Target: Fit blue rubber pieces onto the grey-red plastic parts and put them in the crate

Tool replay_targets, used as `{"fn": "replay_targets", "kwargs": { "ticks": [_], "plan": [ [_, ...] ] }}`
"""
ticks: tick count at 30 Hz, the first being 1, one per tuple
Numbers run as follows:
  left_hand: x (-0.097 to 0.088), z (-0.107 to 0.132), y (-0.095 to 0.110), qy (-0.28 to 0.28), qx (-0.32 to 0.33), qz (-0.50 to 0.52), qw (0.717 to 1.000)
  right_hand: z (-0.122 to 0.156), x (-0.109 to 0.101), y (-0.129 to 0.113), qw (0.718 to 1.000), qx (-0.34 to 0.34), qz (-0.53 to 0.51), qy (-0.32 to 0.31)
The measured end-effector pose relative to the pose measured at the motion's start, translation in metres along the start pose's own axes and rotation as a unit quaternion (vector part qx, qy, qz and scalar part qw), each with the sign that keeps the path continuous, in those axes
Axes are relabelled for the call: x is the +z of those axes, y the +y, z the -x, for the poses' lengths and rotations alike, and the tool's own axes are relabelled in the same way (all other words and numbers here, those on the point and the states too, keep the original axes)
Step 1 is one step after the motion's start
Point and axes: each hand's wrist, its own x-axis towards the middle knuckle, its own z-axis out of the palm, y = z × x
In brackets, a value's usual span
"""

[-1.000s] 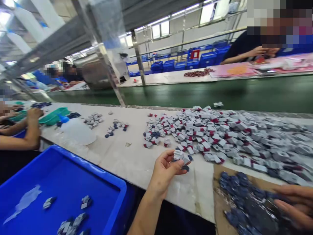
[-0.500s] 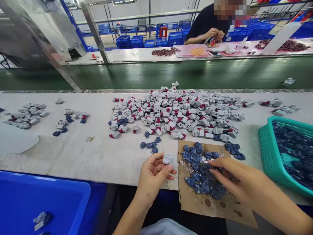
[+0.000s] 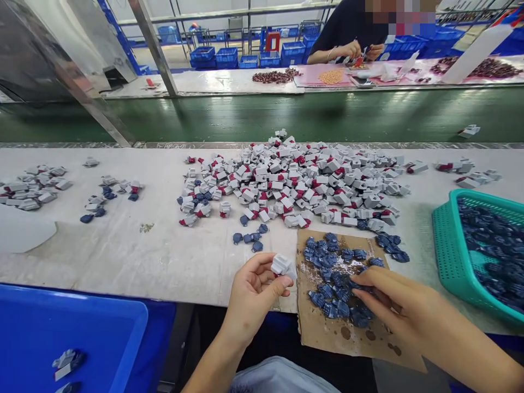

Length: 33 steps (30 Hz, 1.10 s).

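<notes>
My left hand (image 3: 254,292) is closed, pinching a small pale grey plastic piece (image 3: 281,264) with a bit of dark red at its lower side. It is held just above the table edge, left of a cardboard sheet (image 3: 327,335). My right hand (image 3: 403,300) reaches over that sheet from the right, thumb and forefinger closing on a dark blue plastic piece; the fingertips partly hide it. Several more wet-looking blue pieces (image 3: 325,256) lie on the stained cardboard around these fingers. Beyond both hands is a large heap of grey and red pieces (image 3: 286,180).
A green basket (image 3: 444,240) full of blue pieces stands at the right, a blue tray (image 3: 102,311) at lower left. Smaller groups of grey pieces (image 3: 36,185) lie on the left. Behind the table runs a green conveyor belt (image 3: 229,120); a co-worker (image 3: 347,33) sits across it.
My right hand has shifted slightly down among the blue pieces on the cardboard, its fingertips still close together. My left hand keeps hold of the grey piece. The view has tilted a little.
</notes>
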Motion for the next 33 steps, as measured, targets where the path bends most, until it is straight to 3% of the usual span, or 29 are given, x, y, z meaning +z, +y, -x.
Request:
{"fn": "replay_targets", "kwargs": {
  "ticks": [5,10,14,23,29,33],
  "plan": [
    [0.011,0.007,0.005,-0.006,-0.045,0.025,0.999,-0.003,-0.008,-0.005,0.999,0.012,-0.03,0.032],
    [0.021,0.013,0.009,-0.022,-0.055,0.032,0.998,-0.014,-0.009,-0.038,0.988,0.027,-0.07,0.137],
    [0.02,0.016,0.008,-0.044,-0.045,0.026,0.998,-0.027,-0.005,-0.058,0.985,0.002,-0.089,0.15],
    [0.016,0.017,0.008,-0.048,-0.022,0.009,0.999,-0.03,0.001,-0.061,0.986,-0.01,-0.118,0.119],
    [0.014,0.02,0.011,-0.068,0.024,-0.142,0.987,-0.036,-0.009,-0.065,0.992,-0.035,-0.122,0.007],
    [0.009,0.021,0.01,-0.066,0.032,-0.156,0.985,-0.042,-0.011,-0.058,0.98,-0.017,-0.191,-0.052]
  ]
}}
